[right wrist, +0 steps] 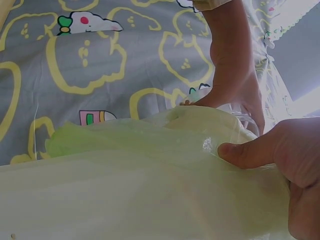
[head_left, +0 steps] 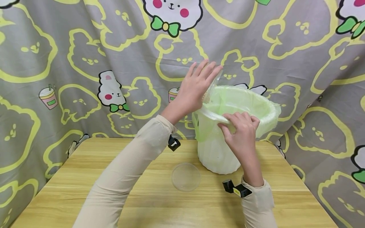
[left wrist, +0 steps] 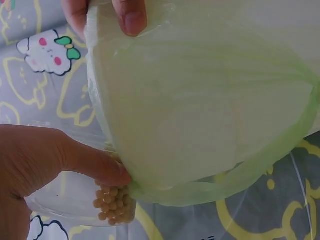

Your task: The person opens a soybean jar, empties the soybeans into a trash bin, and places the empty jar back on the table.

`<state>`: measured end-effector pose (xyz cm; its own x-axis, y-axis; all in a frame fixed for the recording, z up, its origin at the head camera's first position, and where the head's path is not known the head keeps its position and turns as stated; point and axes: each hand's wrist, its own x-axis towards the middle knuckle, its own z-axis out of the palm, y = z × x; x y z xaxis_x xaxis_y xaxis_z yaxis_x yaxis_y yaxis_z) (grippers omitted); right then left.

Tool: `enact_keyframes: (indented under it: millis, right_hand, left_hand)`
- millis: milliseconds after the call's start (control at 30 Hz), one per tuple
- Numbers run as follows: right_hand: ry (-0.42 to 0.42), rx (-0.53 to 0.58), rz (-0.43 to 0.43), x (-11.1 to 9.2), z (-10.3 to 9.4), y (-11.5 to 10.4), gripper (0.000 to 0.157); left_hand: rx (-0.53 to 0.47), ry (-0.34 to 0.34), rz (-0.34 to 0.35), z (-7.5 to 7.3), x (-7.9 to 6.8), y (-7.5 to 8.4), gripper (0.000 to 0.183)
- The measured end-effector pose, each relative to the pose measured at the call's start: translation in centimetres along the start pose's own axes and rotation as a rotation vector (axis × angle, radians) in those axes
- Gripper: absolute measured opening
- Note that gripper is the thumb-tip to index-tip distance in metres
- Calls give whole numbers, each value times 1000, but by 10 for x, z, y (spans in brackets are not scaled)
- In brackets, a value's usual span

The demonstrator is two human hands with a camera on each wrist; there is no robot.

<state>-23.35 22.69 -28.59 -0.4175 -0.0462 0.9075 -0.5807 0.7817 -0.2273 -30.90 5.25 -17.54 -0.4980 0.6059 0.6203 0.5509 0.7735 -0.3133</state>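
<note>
In the head view my left hand (head_left: 196,84) holds a clear plastic container (left wrist: 65,197) tipped on its side at the bin's left rim. Small round tan beans (left wrist: 114,205), resembling soybeans, are gathered toward its lower end in the left wrist view, with my thumb against its side. The white bin (head_left: 215,152) is lined with a pale green plastic bag (head_left: 268,112) folded over the rim. My right hand (head_left: 241,131) grips the bin's near rim over the bag; its thumb presses the outside in the right wrist view.
A clear round lid (head_left: 186,177) lies flat on the wooden table (head_left: 154,202), left of and nearer than the bin. Behind the table hangs a grey patterned curtain (head_left: 137,60). Each wrist carries a small black camera mount.
</note>
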Motion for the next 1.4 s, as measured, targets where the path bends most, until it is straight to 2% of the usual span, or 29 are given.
enact_keyframes:
  millis: [600, 933, 1133, 1400]
  right_hand:
    - [-6, -3, 0, 0, -1, 0, 23]
    - [1, -1, -9, 0, 0, 0, 22]
    - [5, -1, -15, 0, 0, 0, 22]
    - [0, -10, -17, -1, -1, 0, 23]
  left_hand:
    - [-15, 30, -11, 7, -3, -5, 99]
    - [-6, 79, -14, 10, -3, -3, 98]
    - [-11, 123, 7, 9, -2, -1, 96]
    - [-12, 126, 47, 9, -2, 1, 89]
